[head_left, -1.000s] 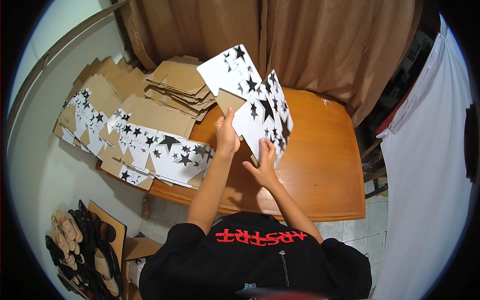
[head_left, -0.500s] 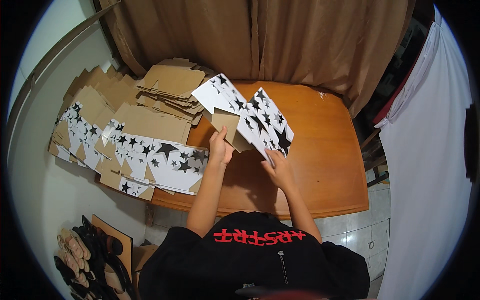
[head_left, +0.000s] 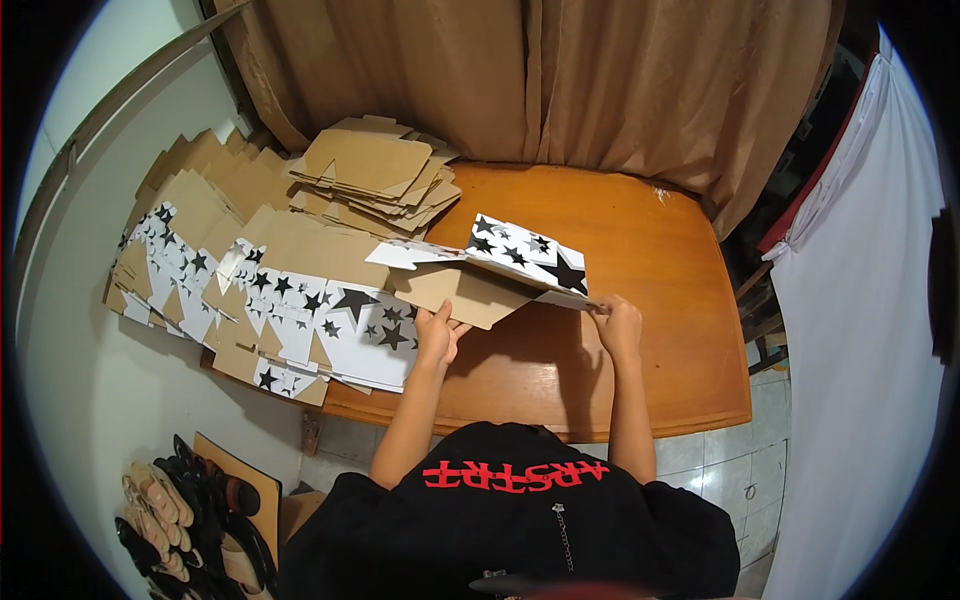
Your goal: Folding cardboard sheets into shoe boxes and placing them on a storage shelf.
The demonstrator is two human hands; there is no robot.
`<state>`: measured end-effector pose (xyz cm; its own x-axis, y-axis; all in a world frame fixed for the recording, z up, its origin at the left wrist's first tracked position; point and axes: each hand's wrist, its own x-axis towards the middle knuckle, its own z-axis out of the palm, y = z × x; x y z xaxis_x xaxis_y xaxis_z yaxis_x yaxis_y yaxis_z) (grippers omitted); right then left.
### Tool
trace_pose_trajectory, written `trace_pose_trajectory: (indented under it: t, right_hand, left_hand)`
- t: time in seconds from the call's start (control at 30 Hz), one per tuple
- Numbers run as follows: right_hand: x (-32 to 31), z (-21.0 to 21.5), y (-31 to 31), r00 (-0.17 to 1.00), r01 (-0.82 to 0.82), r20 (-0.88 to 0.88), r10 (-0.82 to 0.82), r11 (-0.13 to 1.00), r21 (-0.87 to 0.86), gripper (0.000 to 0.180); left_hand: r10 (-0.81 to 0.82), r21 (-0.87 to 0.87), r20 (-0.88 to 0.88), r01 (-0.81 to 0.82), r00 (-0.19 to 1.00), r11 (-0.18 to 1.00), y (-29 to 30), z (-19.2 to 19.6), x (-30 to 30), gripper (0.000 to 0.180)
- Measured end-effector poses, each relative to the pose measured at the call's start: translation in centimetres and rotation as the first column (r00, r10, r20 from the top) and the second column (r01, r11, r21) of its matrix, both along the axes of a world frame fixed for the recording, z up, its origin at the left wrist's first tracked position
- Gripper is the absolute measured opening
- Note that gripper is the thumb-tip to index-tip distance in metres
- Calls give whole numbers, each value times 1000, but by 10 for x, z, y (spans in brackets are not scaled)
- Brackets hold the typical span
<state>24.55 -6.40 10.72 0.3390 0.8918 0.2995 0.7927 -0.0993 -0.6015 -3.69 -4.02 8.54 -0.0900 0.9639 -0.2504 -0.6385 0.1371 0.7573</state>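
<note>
Above the middle of the table I hold a partly folded cardboard box (head_left: 525, 245), white with black stars on one side and plain brown on the other. My left hand (head_left: 439, 334) is closed on its brown near panel, thumb on the face toward me. At the box's right end my right hand (head_left: 617, 322) pinches a corner. The box is tilted, with a brown panel angled down and a star-printed panel standing up behind it. Left of my left hand lie flat star-printed cardboard blanks (head_left: 285, 320), overlapping one another.
A stack of flat brown cardboard pieces (head_left: 365, 165) sits at the table's back left. The wooden table (head_left: 670, 300) ends at brown curtains (head_left: 680, 90) behind and a white cloth (head_left: 850, 330) at right. Shoes (head_left: 165, 510) are piled at the lower left.
The box has been turned and lowered, so its brown side now shows more toward me. My right hand has moved right, to the box's right corner.
</note>
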Motion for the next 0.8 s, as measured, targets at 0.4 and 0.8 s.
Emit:
trace_pose_trajectory:
  t: [0.4,0.8]
  right_hand:
    - [-36,7,11,872,-482,-235,429,838,-256,34]
    - [-33,52,37,992,-36,-101,77,931,363,13]
  left_hand:
    - [-1,-28,-129,-3,992,1000,-3,-4,3,30]
    - [59,245,-448,59,892,968,-18,-1,18,56]
